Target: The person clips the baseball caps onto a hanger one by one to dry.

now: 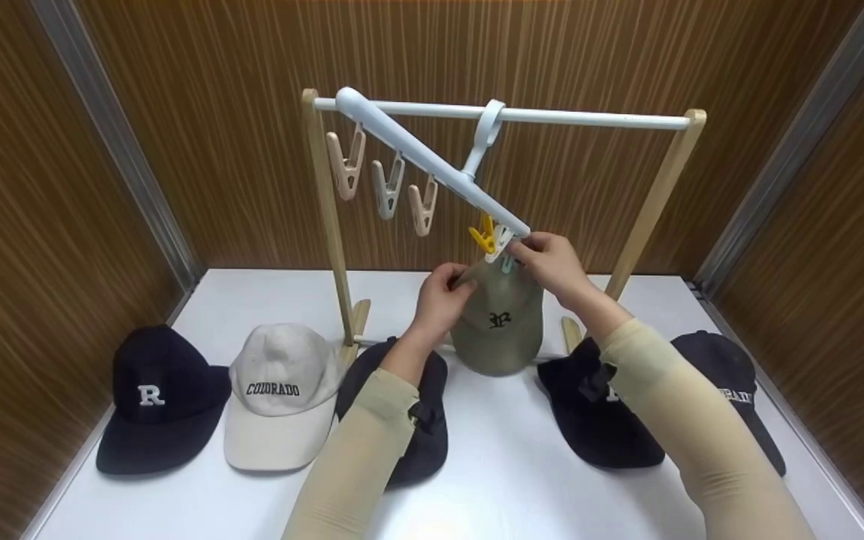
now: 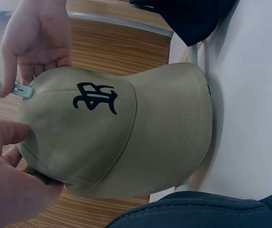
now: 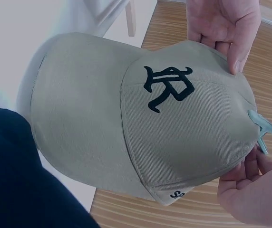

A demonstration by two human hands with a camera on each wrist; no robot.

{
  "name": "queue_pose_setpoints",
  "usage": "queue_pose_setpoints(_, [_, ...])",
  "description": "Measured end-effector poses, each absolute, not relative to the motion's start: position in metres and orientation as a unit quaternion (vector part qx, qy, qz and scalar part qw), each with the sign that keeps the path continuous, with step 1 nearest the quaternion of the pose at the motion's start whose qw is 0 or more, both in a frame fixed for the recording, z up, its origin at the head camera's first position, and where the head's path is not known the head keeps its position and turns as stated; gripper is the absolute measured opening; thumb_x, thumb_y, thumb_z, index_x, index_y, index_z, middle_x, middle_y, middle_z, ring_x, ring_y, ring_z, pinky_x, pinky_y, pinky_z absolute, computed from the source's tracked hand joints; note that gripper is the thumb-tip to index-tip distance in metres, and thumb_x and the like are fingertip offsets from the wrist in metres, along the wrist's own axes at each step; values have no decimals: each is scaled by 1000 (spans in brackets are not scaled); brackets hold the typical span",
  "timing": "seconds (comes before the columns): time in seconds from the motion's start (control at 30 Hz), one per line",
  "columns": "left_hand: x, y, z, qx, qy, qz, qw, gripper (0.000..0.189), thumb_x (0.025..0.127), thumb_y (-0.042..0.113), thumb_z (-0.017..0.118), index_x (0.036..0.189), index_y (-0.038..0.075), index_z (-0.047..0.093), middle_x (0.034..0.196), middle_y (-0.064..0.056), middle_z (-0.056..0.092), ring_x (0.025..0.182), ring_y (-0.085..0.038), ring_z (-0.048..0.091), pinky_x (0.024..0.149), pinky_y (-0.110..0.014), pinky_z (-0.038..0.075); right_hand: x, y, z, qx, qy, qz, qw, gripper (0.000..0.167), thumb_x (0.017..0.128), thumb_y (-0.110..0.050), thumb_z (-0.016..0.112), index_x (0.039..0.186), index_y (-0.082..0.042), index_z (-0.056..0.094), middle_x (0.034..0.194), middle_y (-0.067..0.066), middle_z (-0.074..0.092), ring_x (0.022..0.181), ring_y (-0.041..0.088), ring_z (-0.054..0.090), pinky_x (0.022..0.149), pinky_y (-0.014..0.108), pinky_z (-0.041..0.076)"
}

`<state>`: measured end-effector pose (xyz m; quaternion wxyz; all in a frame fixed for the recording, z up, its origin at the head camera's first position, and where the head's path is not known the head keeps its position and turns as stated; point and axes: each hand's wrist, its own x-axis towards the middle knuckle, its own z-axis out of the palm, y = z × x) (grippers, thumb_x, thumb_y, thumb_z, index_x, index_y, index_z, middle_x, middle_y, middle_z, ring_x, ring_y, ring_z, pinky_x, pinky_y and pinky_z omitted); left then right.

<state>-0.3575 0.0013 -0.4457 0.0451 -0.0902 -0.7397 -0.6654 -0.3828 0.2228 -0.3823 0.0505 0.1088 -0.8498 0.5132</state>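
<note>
One white bench (image 1: 492, 465) carries one rack (image 1: 597, 115) near its back edge, with one hanger (image 1: 428, 159) hooked on. Six caps show: a black cap (image 1: 158, 405) by the left edge, a beige cap (image 1: 282, 405), a dark cap (image 1: 436, 382), a second black cap (image 1: 601, 431), a navy cap (image 1: 732, 375) by the right edge, and a khaki cap (image 1: 496, 345) toward the back edge, below the hanger. Of two hands, the left hand's (image 1: 441, 304) fingers grip the khaki crown; the right hand's (image 1: 556, 266) pinch a teal clip (image 3: 264, 124) there. Five other clips (image 1: 388, 191) hang alongside.
</note>
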Motion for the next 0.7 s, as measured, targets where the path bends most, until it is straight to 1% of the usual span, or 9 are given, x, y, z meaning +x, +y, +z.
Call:
queue_pose_setpoints(0.07, [-357, 1, -447, -89, -737, -668, 46, 25, 112, 13, 68, 135, 6, 68, 131, -8, 70, 124, -24, 65, 110, -42, 54, -383, 222, -384, 109, -850, 511, 58, 41, 110, -33, 69, 133, 1, 75, 105, 9, 69, 97, 25, 59, 84, 38, 50])
queue_pose_setpoints(0.13, [-357, 1, -449, -88, -735, -671, 47, 28, 111, 14, 69, 137, 6, 67, 132, -8, 69, 125, -24, 64, 110, -41, 54, -384, 221, -385, 110, -850, 511, 64, 42, 110, -33, 69, 135, 1, 75, 106, 8, 69, 97, 24, 59, 85, 38, 50])
queue_pose_setpoints(0.27, [-357, 0, -452, -86, -734, -672, 53, 29, 110, 14, 70, 138, 5, 66, 133, -9, 69, 126, -24, 64, 110, -41, 53, -385, 219, -388, 115, -851, 508, 73, 45, 111, -37, 70, 135, 1, 74, 114, 12, 73, 103, 25, 63, 91, 42, 54])
queue_pose_setpoints(0.43, [-356, -2, -455, -91, -732, -673, 58, 33, 110, 14, 70, 141, 4, 64, 137, -11, 68, 129, -25, 64, 112, -42, 52, -381, 218, -392, 115, -859, 492, 84, 51, 110, -42, 72, 138, 1, 72, 123, 18, 73, 111, 30, 66, 97, 50, 56])
queue_pose_setpoints(0.57, [-353, -5, -456, -105, -731, -672, 60, 39, 110, 15, 70, 146, 3, 59, 144, -13, 64, 136, -28, 61, 116, -43, 50, -378, 218, -396, 114, -866, 476, 99, 56, 110, -43, 73, 143, 1, 69, 129, 19, 73, 118, 33, 68, 100, 53, 58])
queue_pose_setpoints(0.7, [-349, -7, -455, -121, -739, -659, 65, 46, 111, 17, 69, 151, 2, 55, 152, -15, 60, 146, -32, 56, 122, -45, 46, -375, 218, -402, 119, -874, 456, 118, 55, 110, -40, 74, 143, 3, 68, 129, 20, 71, 118, 35, 68, 98, 53, 59])
